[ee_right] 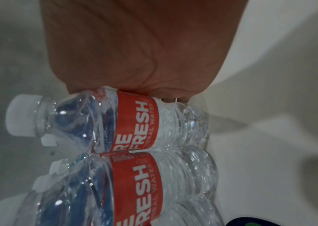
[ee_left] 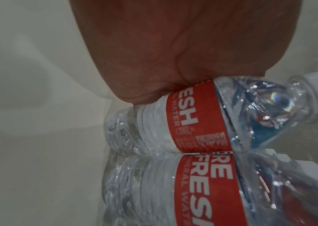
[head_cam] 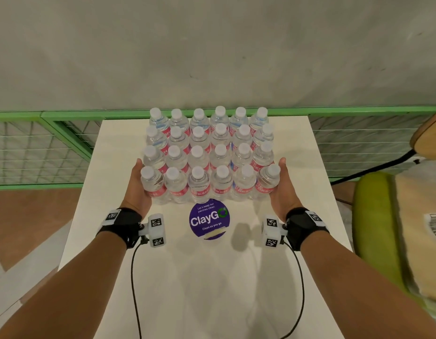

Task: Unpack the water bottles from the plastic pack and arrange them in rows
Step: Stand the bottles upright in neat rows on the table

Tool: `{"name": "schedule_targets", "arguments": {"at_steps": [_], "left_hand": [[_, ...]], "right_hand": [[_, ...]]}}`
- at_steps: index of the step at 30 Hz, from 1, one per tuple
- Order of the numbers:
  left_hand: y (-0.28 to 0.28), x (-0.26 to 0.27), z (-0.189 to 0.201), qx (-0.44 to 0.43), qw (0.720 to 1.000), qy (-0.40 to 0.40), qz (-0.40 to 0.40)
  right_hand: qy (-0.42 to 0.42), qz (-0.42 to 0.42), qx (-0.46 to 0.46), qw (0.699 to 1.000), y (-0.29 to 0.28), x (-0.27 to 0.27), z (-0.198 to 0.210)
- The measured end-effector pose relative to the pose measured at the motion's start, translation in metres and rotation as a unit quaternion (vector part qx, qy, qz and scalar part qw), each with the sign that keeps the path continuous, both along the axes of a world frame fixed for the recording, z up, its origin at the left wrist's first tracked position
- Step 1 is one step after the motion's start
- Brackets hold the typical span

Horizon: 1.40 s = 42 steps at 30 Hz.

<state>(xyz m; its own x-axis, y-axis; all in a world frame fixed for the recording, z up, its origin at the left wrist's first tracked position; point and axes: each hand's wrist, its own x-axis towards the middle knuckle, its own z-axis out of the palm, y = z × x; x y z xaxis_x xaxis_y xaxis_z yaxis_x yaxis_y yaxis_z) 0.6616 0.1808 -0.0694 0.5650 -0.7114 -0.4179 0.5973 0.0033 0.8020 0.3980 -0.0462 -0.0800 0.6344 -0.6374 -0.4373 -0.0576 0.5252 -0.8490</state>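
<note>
Several clear water bottles (head_cam: 208,152) with white caps and red labels stand upright in a tight block of rows on the white table (head_cam: 212,277). My left hand (head_cam: 136,182) lies flat against the front-left bottle (head_cam: 152,182), fingers straight along the block's left side. My right hand (head_cam: 283,184) presses the front-right bottle (head_cam: 268,179) in the same way. In the left wrist view my left palm (ee_left: 134,53) touches a bottle's label (ee_left: 193,119). In the right wrist view my right palm (ee_right: 134,45) touches a labelled bottle (ee_right: 134,120). No plastic pack is in view.
A round purple ClayGo sticker (head_cam: 208,221) is taped to the table just in front of the bottles. A green chair (head_cam: 373,216) holding a brown package (head_cam: 420,228) stands at the right. A green railing (head_cam: 65,116) runs behind the table.
</note>
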Motion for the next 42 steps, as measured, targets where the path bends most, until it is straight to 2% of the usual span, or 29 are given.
{"name": "schedule_targets", "arguments": {"at_steps": [7, 11, 15, 18, 22, 26, 30, 33, 37, 42], "left_hand": [[0.008, 0.011, -0.005, 0.054, 0.998, -0.033, -0.011], [0.015, 0.018, 0.006, 0.064, 0.996, -0.041, -0.055], [0.014, 0.055, 0.031, 0.136, 0.990, -0.025, 0.014], [-0.003, 0.081, 0.059, 0.160, 0.986, -0.042, 0.028], [-0.030, 0.098, 0.074, 0.212, 0.975, -0.050, -0.046], [-0.055, 0.094, 0.069, 0.233, 0.961, -0.055, -0.140], [-0.060, 0.104, 0.056, 0.237, 0.949, -0.040, -0.204], [-0.060, 0.111, 0.055, 0.247, 0.943, -0.030, -0.219], [-0.060, 0.129, 0.033, 0.238, 0.946, -0.033, -0.217], [-0.063, 0.110, 0.064, 0.254, 0.946, -0.047, -0.198]], "right_hand": [[0.031, 0.003, 0.004, 1.000, 0.000, -0.001, 0.004], [0.056, -0.008, -0.003, 0.998, -0.003, -0.006, 0.015], [0.136, -0.070, -0.040, 0.987, -0.034, -0.015, 0.039], [0.155, -0.083, -0.038, 0.984, -0.069, -0.008, 0.068], [0.194, -0.026, -0.033, 0.980, -0.093, 0.025, 0.095], [0.274, 0.067, -0.026, 0.959, -0.093, 0.052, 0.087], [0.277, 0.106, -0.018, 0.955, -0.085, 0.059, 0.084], [0.282, 0.115, -0.018, 0.952, -0.084, 0.062, 0.088], [0.301, 0.120, -0.030, 0.946, -0.078, 0.065, 0.101], [0.287, 0.111, -0.003, 0.951, -0.094, 0.066, 0.096]]}}
